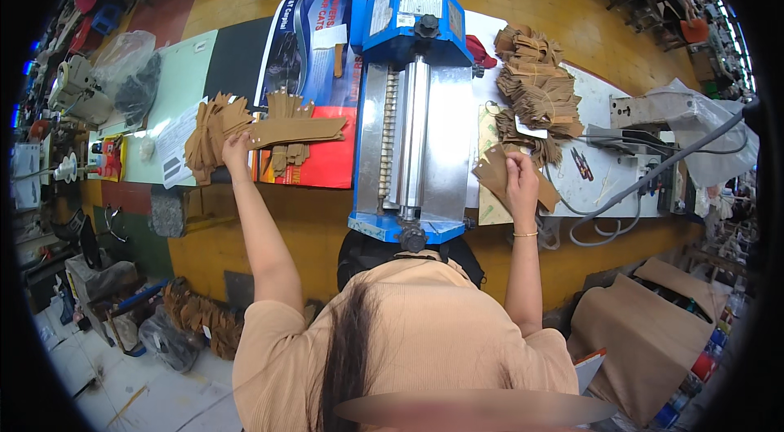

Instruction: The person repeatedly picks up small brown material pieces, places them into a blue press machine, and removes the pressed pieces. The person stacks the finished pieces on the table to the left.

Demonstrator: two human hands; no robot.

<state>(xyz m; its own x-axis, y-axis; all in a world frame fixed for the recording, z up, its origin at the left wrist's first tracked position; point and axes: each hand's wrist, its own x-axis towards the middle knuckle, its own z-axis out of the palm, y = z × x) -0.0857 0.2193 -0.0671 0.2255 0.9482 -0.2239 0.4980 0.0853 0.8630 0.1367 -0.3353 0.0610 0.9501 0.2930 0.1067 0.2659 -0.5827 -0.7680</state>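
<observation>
My left hand [236, 148] is closed, its fingertips pinching at the left end of a long brown leather-like strip [302, 131]. That strip lies across a fanned stack of similar strips [287, 156]; another bundle of brown strips [214, 131] sits just left of the hand. On the right side, my right hand [521, 179] grips a few flat brown pieces [492, 173] between thumb and fingers, over the table's near edge. Between my hands stands a blue machine [415, 48] with a long shiny metal roller [415, 134]; neither hand touches it.
Banded bundles of brown strips [539, 89] are piled at the right, beyond my right hand. Thread snips [581, 164] lie nearby, and a grey hose [645, 187] curves over the right table. A red-and-blue printed sheet [327, 162] lies left of the machine. Brown sheet material [641, 334] is at lower right.
</observation>
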